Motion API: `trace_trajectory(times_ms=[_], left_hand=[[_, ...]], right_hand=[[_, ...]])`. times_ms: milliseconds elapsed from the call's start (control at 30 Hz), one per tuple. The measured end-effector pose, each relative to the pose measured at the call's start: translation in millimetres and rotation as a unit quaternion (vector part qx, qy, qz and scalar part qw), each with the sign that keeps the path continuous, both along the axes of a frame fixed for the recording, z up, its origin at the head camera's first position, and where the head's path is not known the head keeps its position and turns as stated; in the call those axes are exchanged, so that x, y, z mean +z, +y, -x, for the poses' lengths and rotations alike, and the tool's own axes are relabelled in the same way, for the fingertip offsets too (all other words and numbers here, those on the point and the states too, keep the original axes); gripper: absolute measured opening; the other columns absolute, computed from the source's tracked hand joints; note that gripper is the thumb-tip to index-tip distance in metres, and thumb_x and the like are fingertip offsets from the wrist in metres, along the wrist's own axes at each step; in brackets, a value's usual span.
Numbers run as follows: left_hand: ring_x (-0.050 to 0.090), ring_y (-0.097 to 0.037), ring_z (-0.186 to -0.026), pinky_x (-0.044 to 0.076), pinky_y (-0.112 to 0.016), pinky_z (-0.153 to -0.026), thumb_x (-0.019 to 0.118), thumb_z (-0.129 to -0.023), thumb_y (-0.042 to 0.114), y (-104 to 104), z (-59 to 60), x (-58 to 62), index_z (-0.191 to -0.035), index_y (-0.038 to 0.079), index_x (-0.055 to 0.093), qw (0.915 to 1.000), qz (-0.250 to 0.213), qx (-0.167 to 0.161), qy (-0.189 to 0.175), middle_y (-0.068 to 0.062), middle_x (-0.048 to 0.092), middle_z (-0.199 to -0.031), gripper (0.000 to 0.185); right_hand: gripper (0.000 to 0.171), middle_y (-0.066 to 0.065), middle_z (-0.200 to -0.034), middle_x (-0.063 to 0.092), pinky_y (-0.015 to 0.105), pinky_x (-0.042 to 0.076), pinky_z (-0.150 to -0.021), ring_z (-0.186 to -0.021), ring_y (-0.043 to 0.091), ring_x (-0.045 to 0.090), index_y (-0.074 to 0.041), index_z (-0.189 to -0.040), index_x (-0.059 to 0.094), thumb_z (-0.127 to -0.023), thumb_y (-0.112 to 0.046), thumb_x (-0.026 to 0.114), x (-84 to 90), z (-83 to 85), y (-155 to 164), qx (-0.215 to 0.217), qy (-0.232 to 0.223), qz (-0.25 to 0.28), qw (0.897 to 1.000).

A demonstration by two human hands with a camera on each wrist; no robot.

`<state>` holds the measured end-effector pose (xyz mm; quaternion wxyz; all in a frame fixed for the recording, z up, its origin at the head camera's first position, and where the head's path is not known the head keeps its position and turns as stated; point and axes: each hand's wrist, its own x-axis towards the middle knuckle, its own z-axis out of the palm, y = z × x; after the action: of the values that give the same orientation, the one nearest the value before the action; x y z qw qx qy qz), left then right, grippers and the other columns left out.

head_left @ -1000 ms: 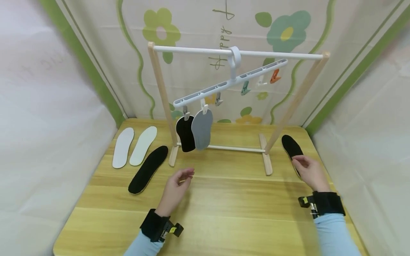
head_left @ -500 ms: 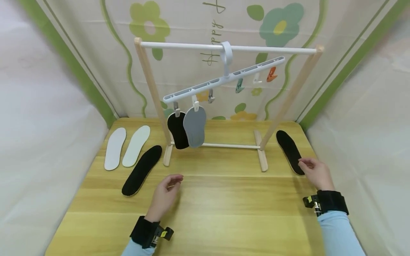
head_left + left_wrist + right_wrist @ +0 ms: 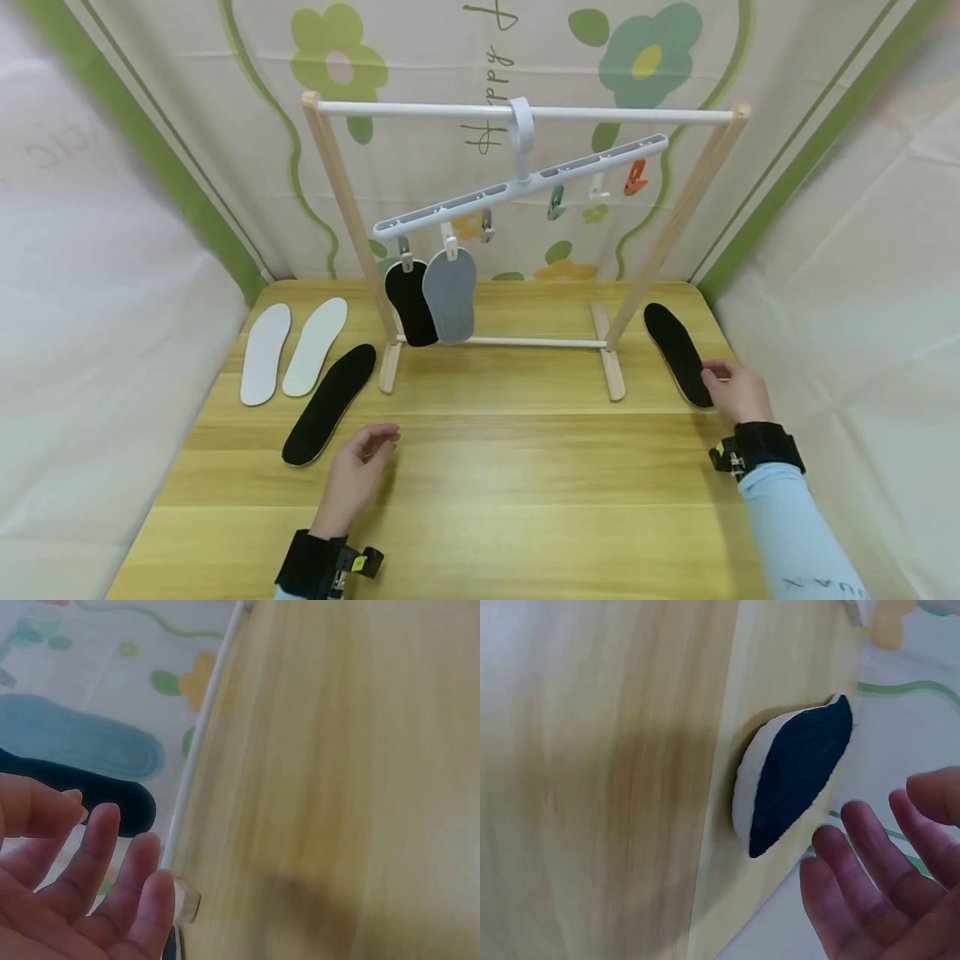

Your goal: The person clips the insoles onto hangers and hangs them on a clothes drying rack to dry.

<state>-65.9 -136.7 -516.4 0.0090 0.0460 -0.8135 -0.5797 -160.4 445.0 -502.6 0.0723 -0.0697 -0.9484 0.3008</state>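
Observation:
A black insole (image 3: 677, 352) lies flat at the table's right, beside the rack's right foot. My right hand (image 3: 718, 377) hovers at its near end with relaxed, spread fingers (image 3: 870, 862); in the right wrist view the black insole (image 3: 799, 776) sits just off the fingertips, and contact is unclear. My left hand (image 3: 372, 443) hangs loosely open over the table (image 3: 525, 483), holding nothing, right of another black insole (image 3: 330, 403). A white clip hanger (image 3: 517, 185) on the rack (image 3: 517, 109) tilts down to the left and carries a black insole (image 3: 411, 303) and a grey insole (image 3: 450, 293).
Two white insoles (image 3: 264, 353) (image 3: 315, 346) lie side by side at the far left. Spare clips, green (image 3: 555, 202), white (image 3: 597, 187) and orange (image 3: 634, 177), hang from the hanger's right half. Fabric walls close in on both sides. The rack's feet and low rod (image 3: 525, 342) cross mid-table.
My left hand has drawn back toward me and to the left. My right hand has slid from over the black insole's near end to its right side. The view has tilted slightly.

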Motion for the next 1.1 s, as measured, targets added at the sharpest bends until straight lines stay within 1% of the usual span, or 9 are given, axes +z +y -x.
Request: trace_trajectory(times_ms=[133, 267, 567, 667, 800, 867, 967, 1033, 1100], left_hand=[[0.064, -0.022, -0.100, 0.052, -0.022, -0.082, 0.061, -0.096, -0.001, 1, 0.2, 1.6, -0.115, 0.003, 0.068, 1.0000, 0.000, -0.002, 0.006, -0.009, 0.070, -0.110, 0.021], [0.064, -0.025, -0.099, 0.052, -0.023, -0.082, 0.062, -0.095, -0.002, 1, -0.8, 2.8, -0.115, 0.003, 0.068, 0.9999, 0.000, -0.002, 0.015, -0.012, 0.070, -0.110, 0.021], [0.065, -0.022, -0.098, 0.052, -0.023, -0.081, 0.063, -0.095, -0.001, 0, -1.5, 3.2, -0.115, 0.002, 0.068, 0.9996, 0.012, 0.005, 0.023, -0.007, 0.070, -0.108, 0.021], [0.064, -0.021, -0.098, 0.052, -0.025, -0.080, 0.063, -0.096, 0.003, -2, -1.1, 4.0, -0.116, 0.003, 0.068, 0.9994, 0.019, 0.007, 0.026, -0.007, 0.070, -0.109, 0.020], [0.064, -0.020, -0.097, 0.052, -0.026, -0.080, 0.064, -0.098, 0.012, -6, -0.3, 5.8, -0.115, 0.003, 0.069, 0.9988, 0.031, 0.012, 0.036, -0.009, 0.069, -0.109, 0.020], [0.064, -0.019, -0.096, 0.052, -0.027, -0.080, 0.064, -0.098, 0.015, -7, 0.4, 6.1, -0.115, 0.004, 0.069, 0.9980, 0.041, 0.014, 0.046, -0.008, 0.070, -0.109, 0.021], [0.064, -0.016, -0.094, 0.052, -0.027, -0.079, 0.065, -0.098, 0.017, -10, 1.5, 6.1, -0.113, 0.006, 0.070, 0.9962, 0.059, 0.015, 0.061, -0.004, 0.070, -0.108, 0.019], [0.064, -0.016, -0.092, 0.053, -0.027, -0.078, 0.066, -0.097, 0.016, -11, 2.7, 6.0, -0.111, 0.007, 0.071, 0.9936, 0.078, 0.015, 0.079, -0.002, 0.071, -0.106, 0.017], [0.064, -0.016, -0.090, 0.054, -0.031, -0.078, 0.067, -0.096, 0.013, -13, 4.1, 6.3, -0.109, 0.005, 0.071, 0.9890, 0.102, 0.014, 0.106, -0.002, 0.071, -0.102, 0.015]], right_hand=[[0.031, 0.032, -0.108, 0.064, 0.055, 0.044, -0.083, -0.100, 0.048, 0.058, 0.010, -0.116, 0.063, -0.100, -0.015, 0.055, -1.7, 11.1, 5, -0.003, 0.007, -0.017, 1.000], [0.029, 0.033, -0.104, 0.064, 0.056, 0.045, -0.082, -0.095, 0.049, 0.059, 0.011, -0.111, 0.064, -0.098, -0.014, 0.057, -3.1, 25.3, 10, 0.008, 0.008, -0.036, 0.999], [0.040, 0.034, -0.107, 0.063, 0.056, 0.047, -0.080, -0.095, 0.049, 0.059, 0.015, -0.120, 0.058, -0.100, -0.020, 0.057, -3.9, 57.6, 14, 0.026, -0.065, -0.074, 0.995], [0.044, 0.036, -0.107, 0.063, 0.058, 0.047, -0.082, -0.096, 0.051, 0.058, 0.018, -0.120, 0.057, -0.099, -0.022, 0.058, -1.2, 68.0, 12, 0.038, -0.076, -0.109, 0.990], [0.054, 0.040, -0.115, 0.057, 0.062, 0.045, -0.089, -0.103, 0.057, 0.054, 0.022, -0.122, 0.053, -0.097, -0.025, 0.059, -0.1, 79.4, 6, 0.051, -0.096, -0.156, 0.982], [0.058, 0.042, -0.120, 0.053, 0.064, 0.044, -0.091, -0.106, 0.058, 0.051, 0.023, -0.124, 0.050, -0.097, -0.028, 0.059, -1.2, 83.3, 3, 0.047, -0.108, -0.168, 0.979], [0.066, 0.044, -0.125, 0.048, 0.069, 0.042, -0.091, -0.111, 0.060, 0.047, 0.022, -0.129, 0.047, -0.097, -0.035, 0.059, -4.3, 87.4, 1, 0.022, -0.130, -0.173, 0.976], [0.071, 0.045, -0.126, 0.045, 0.071, 0.041, -0.090, -0.113, 0.061, 0.045, 0.021, -0.131, 0.045, -0.097, -0.040, 0.059, -6.1, 89.3, 0, 0.006, -0.139, -0.176, 0.974], [0.075, 0.047, -0.125, 0.044, 0.071, 0.043, -0.087, -0.113, 0.061, 0.044, 0.019, -0.132, 0.046, -0.097, -0.045, 0.058, -7.9, 91.5, -1, -0.006, -0.144, -0.177, 0.974]])
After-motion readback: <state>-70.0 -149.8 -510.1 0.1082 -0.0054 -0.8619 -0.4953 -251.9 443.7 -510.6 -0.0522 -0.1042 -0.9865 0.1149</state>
